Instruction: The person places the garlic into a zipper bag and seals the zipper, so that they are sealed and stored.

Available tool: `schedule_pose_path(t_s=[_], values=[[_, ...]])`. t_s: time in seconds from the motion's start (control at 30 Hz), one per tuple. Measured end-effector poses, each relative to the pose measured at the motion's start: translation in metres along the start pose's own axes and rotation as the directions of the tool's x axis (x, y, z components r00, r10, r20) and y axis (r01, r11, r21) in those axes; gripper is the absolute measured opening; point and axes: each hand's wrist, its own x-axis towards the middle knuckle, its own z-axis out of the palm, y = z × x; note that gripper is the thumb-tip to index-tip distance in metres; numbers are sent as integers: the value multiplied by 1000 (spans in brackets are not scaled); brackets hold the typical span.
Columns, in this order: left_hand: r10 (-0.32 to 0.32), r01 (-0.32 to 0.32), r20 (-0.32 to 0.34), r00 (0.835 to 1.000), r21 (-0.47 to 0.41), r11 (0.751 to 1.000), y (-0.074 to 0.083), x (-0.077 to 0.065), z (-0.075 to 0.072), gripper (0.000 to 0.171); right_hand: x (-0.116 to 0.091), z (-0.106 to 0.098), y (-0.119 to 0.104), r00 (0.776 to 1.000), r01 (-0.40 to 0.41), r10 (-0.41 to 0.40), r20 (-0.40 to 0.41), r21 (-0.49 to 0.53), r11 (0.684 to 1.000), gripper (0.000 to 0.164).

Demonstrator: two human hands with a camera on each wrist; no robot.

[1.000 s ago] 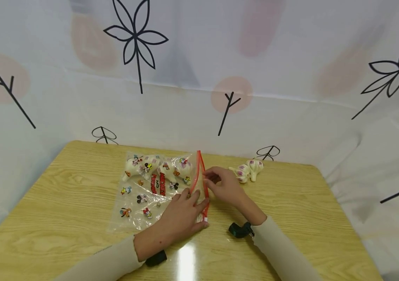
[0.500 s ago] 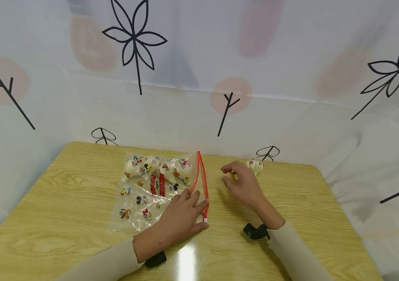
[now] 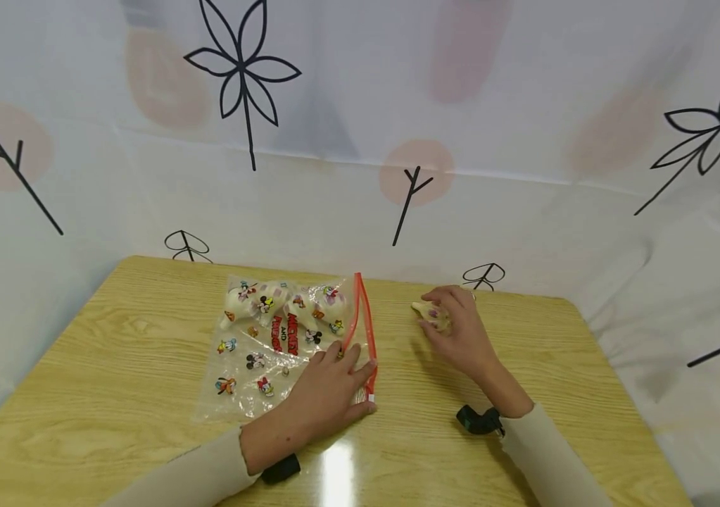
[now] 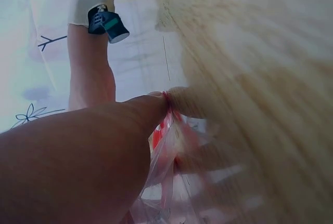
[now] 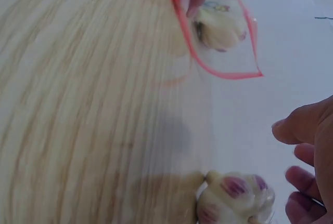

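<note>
A clear zip bag [image 3: 239, 359] printed with cartoon characters lies on the table, several garlic bulbs [image 3: 271, 292] inside it. Its red-edged mouth [image 5: 208, 68] gapes toward the right. My left hand [image 3: 328, 387] lies over the bag's near right corner. In the left wrist view, the thumb [image 4: 138, 110] and a finger pinch the red edge. My right hand [image 3: 464, 334] hovers around a loose purple-marked garlic bulb [image 3: 438, 317], thumb and fingers spread. The right wrist view has that bulb [image 5: 234, 198] just beside the fingertips [image 5: 299, 180]. A second loose bulb is mostly hidden behind the right hand.
The wood-grain table [image 3: 112, 366] has a rounded far edge close to a white patterned cloth [image 3: 309, 197] hanging behind. Dark wrist-camera mounts [image 3: 480, 420] sit at both cuffs.
My right hand has left the bag's mouth and moved right to the loose garlic, its fingers spreading around the nearer bulb. The left hand and the bag stay put.
</note>
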Motion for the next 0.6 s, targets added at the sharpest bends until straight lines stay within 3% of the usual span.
schedule_pose_path(t_s=[0.27, 0.43, 0.6], values=[[0, 0, 2, 1000, -5, 1000, 0, -1, -1, 67, -4, -1, 10, 1000, 25, -25, -3, -84, 996, 53], [4, -5, -3, 1000, -8, 1000, 0, -1, -1, 67, -7, -1, 14, 1000, -1, 3, 11, -218, 976, 59], [9, -9, -3, 1000, -1, 1000, -1, -1, 0, 67, -9, -2, 13, 998, -29, 45, 52, -280, 960, 61]])
